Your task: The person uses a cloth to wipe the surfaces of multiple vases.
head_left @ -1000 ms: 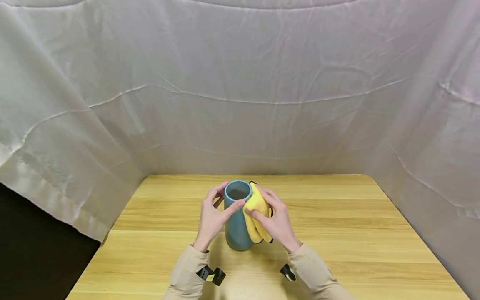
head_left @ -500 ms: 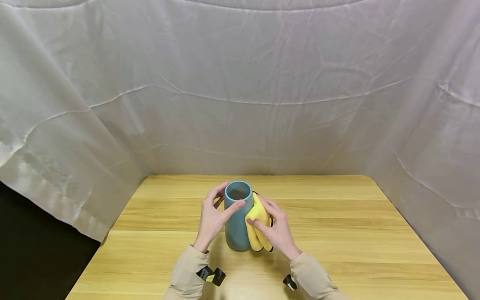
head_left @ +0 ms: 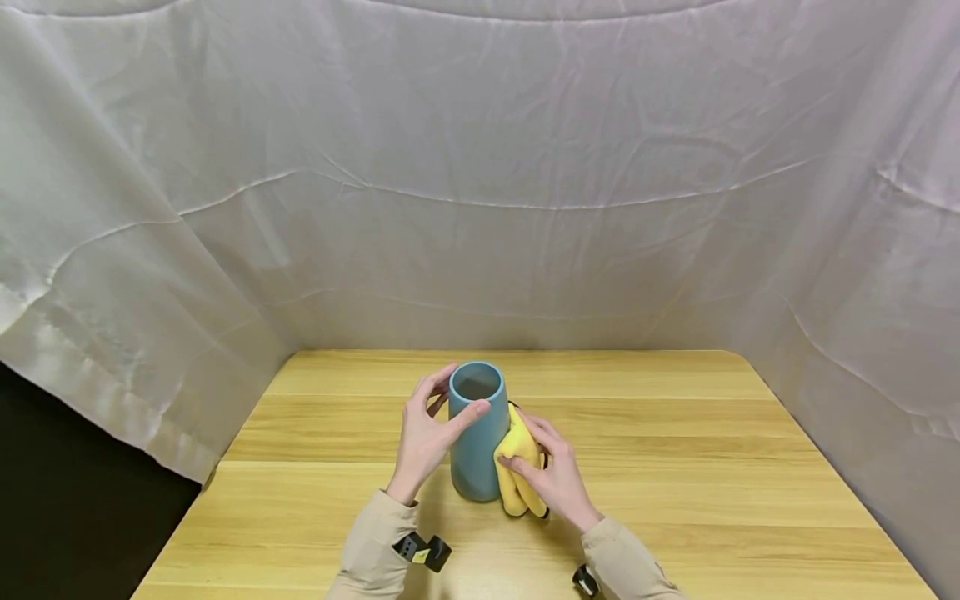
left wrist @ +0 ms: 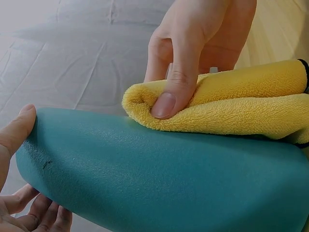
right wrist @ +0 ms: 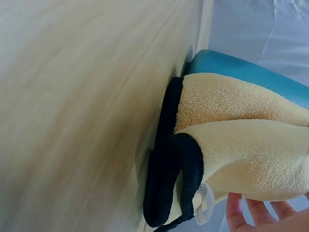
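A blue-green vase (head_left: 474,458) with a wide round mouth stands upright on the wooden table. My left hand (head_left: 426,433) grips it near the rim, thumb on the near side and fingers round the far left. A folded yellow towel (head_left: 517,458) with black edging lies against the vase's right side. My right hand (head_left: 553,475) pinches it, and the thumb digs into the fold in the left wrist view. In the right wrist view the towel's black edge (right wrist: 166,145) hangs down close to the tabletop, and a small white tag (right wrist: 205,203) shows beside it.
The light wooden table (head_left: 712,467) reaches back to a grey-white curtain (head_left: 525,250) that hangs behind and along both sides. A dark area (head_left: 75,483) lies beyond the table's left edge. Black camera mounts (head_left: 423,550) sit at the sleeves' cuffs.
My right hand has slid the towel down the vase's right side, from near the rim toward the base. The left hand and the vase stay in place.
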{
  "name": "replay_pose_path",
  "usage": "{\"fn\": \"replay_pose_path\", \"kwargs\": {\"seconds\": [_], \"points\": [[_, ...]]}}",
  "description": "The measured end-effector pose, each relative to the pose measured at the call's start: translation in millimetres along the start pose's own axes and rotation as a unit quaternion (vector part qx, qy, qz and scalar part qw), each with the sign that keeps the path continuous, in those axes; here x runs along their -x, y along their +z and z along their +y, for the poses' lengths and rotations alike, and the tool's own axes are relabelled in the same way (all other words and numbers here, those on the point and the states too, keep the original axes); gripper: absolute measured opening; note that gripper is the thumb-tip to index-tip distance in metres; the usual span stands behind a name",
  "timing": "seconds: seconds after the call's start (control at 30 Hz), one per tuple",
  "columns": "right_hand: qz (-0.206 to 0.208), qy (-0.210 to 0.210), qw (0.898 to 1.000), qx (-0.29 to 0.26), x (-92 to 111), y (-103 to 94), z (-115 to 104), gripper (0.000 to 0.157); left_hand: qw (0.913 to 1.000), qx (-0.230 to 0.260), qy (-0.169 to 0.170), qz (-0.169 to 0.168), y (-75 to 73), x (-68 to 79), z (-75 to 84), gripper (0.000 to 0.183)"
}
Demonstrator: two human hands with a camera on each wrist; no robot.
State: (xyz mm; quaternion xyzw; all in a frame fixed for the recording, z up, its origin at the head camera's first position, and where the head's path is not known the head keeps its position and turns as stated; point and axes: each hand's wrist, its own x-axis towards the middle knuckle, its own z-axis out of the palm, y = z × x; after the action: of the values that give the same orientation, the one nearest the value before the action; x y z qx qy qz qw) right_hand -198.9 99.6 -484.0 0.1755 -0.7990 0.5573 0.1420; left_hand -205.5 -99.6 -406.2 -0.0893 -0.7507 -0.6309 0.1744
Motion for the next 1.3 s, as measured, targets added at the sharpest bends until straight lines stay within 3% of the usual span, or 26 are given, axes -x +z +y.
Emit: {"fn": "replay_pose_path", "kwargs": {"seconds": [0.3,0.8,1.3], "points": [[0.004,-0.001,1.0,-0.006,-4.0,-1.0,-7.0,0.066,1.0,0.001,0.0,-0.001,0.1,0.1,0.8,0.062],[0.02,-0.053,0.998,-0.005,-33.6,-11.4,-58.8,0.066,1.0,0.004,0.002,0.0,0.3,0.3,1.4,0.062],[0.024,-0.054,0.998,-0.005,-28.3,-9.2,-50.0,0.066,1.0,-0.001,0.001,-0.001,0.0,0.5,0.5,0.063]]}}
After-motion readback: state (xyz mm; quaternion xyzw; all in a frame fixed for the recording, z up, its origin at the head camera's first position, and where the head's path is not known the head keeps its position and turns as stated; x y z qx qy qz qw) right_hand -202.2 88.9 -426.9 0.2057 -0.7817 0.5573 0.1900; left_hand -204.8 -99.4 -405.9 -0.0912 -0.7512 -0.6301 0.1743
